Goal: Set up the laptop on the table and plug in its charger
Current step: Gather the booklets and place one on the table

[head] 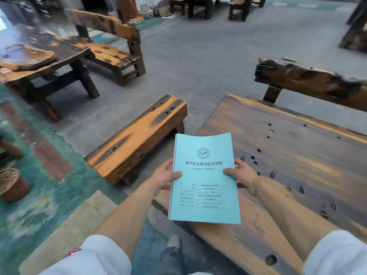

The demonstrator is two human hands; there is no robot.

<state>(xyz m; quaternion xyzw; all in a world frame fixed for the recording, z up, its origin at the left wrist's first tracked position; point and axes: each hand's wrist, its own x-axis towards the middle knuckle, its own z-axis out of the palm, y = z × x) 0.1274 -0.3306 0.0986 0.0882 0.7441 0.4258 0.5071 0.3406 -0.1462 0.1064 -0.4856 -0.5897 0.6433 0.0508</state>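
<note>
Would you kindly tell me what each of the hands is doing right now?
Left hand: closed on the light blue paper booklet, left edge.
Right hand: closed on the booklet's right edge.

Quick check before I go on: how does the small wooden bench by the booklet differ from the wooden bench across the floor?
The backless orange-streaked wooden bench is low and chunky and stands beside the dark wooden table. The farther wooden bench has a plank backrest, taller legs and sits beside another table. Both are rough, dark-stained timber with black holes. Both hands hold the light blue paper booklet.
</note>
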